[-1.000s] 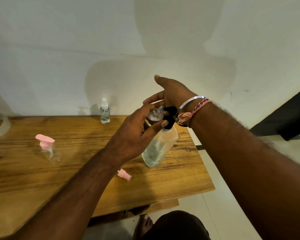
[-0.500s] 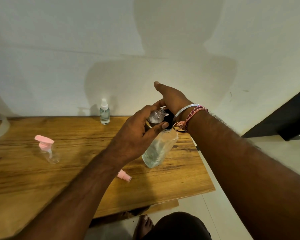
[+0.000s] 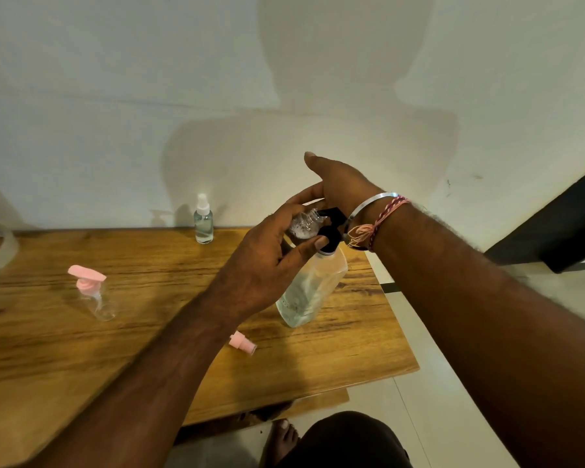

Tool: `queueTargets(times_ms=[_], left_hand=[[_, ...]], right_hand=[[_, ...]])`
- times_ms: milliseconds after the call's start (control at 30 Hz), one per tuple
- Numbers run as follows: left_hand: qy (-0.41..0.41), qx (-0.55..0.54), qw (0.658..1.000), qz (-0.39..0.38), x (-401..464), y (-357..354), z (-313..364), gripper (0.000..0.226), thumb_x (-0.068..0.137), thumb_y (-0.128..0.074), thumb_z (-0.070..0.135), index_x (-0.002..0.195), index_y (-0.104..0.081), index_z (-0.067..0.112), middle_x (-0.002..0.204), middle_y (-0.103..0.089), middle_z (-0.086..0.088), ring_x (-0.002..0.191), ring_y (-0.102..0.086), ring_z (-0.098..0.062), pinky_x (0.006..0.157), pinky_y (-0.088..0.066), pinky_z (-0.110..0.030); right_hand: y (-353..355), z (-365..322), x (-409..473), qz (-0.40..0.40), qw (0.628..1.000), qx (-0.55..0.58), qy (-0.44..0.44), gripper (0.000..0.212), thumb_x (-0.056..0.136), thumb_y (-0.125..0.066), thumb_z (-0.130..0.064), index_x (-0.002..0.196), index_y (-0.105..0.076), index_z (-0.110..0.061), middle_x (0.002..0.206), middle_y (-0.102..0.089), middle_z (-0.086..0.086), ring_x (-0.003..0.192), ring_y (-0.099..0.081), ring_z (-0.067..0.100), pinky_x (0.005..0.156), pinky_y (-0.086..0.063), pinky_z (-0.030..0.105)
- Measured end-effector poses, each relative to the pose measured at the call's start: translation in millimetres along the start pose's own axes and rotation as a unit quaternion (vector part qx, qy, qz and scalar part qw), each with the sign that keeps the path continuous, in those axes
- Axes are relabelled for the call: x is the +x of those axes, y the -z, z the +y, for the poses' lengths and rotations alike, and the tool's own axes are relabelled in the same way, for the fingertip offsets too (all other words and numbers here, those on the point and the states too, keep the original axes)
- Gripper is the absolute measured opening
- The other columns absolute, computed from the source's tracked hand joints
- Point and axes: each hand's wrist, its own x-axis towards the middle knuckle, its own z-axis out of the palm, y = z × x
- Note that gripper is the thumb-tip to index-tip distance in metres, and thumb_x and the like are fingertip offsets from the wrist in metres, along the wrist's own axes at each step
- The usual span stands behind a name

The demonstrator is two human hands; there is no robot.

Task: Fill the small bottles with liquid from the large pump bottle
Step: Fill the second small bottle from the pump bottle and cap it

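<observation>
Since a moment ago, my right hand (image 3: 343, 184) has risen off the black pump head (image 3: 330, 228), fingers straight. My left hand (image 3: 267, 261) grips the small bottle (image 3: 303, 224) at its spout.

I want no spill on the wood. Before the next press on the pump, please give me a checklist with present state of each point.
1. Small bottle open, held at black pump spout: ok.
2. Left hand grips small bottle with curled fingers: ok.
3. Right hand on pump head: palm rests over it, fingers straight; ok.
4. Large pump bottle stands upright on table: not ok, it leans.
5. Liquid left in large bottle: ok.
6. Fill level in small bottle: cannot tell.
</observation>
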Motion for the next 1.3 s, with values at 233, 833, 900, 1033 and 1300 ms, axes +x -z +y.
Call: queueTargets(times_ms=[233, 833, 900, 1033, 1300], left_hand=[[0.005, 0.009, 1.000, 0.005, 0, 0, -3, 0.062, 0.098, -0.061, 0.053, 0.154, -0.045, 0.033, 0.131, -0.068, 0.016, 0.114, -0.066, -0.003, 0.089, -0.059, -0.025], [0.013, 0.035, 0.999, 0.008, -1, -2, -8, 0.048, 0.101, -0.065, 0.047, 0.144, -0.053, 0.032, 0.119, -0.069, 0.017, 0.105, -0.068, -0.009, 0.083, -0.060, -0.039], [0.006, 0.019, 1.000, 0.006, -2, -1, -3, 0.051, 0.101, -0.065, 0.045, 0.148, -0.050, 0.033, 0.122, -0.069, 0.020, 0.105, -0.068, -0.005, 0.082, -0.059, -0.029], [-0.002, 0.000, 1.000, 0.010, 0, 1, 4, 0.047, 0.101, -0.065, 0.042, 0.145, -0.050, 0.036, 0.124, -0.068, 0.024, 0.108, -0.066, 0.003, 0.080, -0.053, -0.013], [0.003, 0.001, 1.000, 0.005, 0, 0, 1, 0.050, 0.101, -0.064, 0.046, 0.148, -0.048, 0.036, 0.126, -0.068, 0.020, 0.112, -0.066, -0.001, 0.086, -0.057, -0.022]], right_hand=[[-4, 1, 0, -0.007, 1.000, -0.005, -0.013, 0.069, 0.095, -0.048, -0.067, 0.127, -0.064, -0.008, 0.086, -0.077, 0.013, 0.075, -0.070, 0.031, 0.076, -0.060, 0.044], [-9, 14, 5, 0.063, 0.997, -0.011, 0.037, 0.059, 0.096, -0.050, -0.063, 0.110, -0.069, -0.009, 0.090, -0.075, 0.014, 0.081, -0.073, 0.034, 0.080, -0.061, 0.043], [-6, 10, 2, 0.037, 0.999, 0.008, 0.023, 0.060, 0.096, -0.051, -0.062, 0.125, -0.064, -0.011, 0.090, -0.076, 0.015, 0.085, -0.074, 0.037, 0.076, -0.062, 0.043], [-4, 2, 0, -0.007, 1.000, 0.026, -0.014, 0.070, 0.093, -0.051, -0.068, 0.136, -0.058, -0.013, 0.091, -0.077, 0.016, 0.078, -0.072, 0.035, 0.078, -0.061, 0.044], [-2, -1, -2, -0.031, 0.999, 0.010, -0.007, 0.073, 0.092, -0.052, -0.069, 0.145, -0.048, -0.019, 0.104, -0.073, 0.019, 0.085, -0.075, 0.038, 0.084, -0.060, 0.048]])
